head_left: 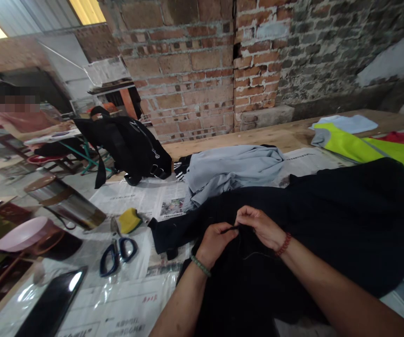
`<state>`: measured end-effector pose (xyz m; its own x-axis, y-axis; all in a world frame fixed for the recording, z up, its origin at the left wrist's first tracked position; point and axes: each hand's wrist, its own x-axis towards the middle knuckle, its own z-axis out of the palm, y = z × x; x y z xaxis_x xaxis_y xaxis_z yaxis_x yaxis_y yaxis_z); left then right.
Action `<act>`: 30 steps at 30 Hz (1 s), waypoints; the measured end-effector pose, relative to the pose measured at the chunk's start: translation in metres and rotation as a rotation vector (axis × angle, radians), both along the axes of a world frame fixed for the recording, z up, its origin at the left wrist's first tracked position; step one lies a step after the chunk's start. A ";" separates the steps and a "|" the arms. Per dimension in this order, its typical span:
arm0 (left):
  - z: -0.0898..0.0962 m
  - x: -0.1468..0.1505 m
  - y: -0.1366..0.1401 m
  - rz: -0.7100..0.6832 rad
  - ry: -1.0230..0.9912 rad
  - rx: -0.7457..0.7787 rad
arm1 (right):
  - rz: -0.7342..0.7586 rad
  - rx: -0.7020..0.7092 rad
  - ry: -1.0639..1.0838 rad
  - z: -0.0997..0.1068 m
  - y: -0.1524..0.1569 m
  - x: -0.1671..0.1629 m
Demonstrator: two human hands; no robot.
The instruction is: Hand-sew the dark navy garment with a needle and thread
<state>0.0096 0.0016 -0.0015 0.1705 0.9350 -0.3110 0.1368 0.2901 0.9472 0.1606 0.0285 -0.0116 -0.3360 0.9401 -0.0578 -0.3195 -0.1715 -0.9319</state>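
A large black garment (328, 224) is spread over the table in front of me. My left hand (216, 241), with a green bead bracelet, pinches a fold of the black cloth. My right hand (261, 227), with a red bead bracelet, grips the same cloth right beside it; the fingertips of both hands meet at a thin dark strand or seam. A loose thread trails below my right wrist. Whether a needle is held cannot be made out.
Blue-handled scissors (118, 255), a yellow sponge (130, 220), a dark phone (53, 304) and a pink bowl (26, 234) lie left on newspaper. A grey garment (233, 171), black bag (128, 142) and neon-yellow vest (366, 147) sit farther back. Another person sits at far left.
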 end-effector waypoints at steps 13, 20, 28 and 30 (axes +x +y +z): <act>0.010 -0.014 0.003 -0.017 -0.072 -0.086 | -0.310 -0.038 -0.056 -0.007 0.013 0.011; 0.010 -0.020 0.004 0.002 -0.074 -0.034 | -0.393 0.010 0.107 0.022 0.015 0.023; 0.006 -0.024 0.006 0.026 -0.058 -0.028 | -0.470 0.093 0.190 0.066 0.048 0.063; 0.006 -0.023 0.006 0.029 -0.043 -0.029 | -0.506 0.144 0.182 0.076 0.056 0.073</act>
<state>-0.0139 0.0078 0.0045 0.1574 0.9305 -0.3308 0.0877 0.3205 0.9432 0.2337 0.0843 0.0641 0.1665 0.9810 0.0998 -0.4872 0.1698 -0.8566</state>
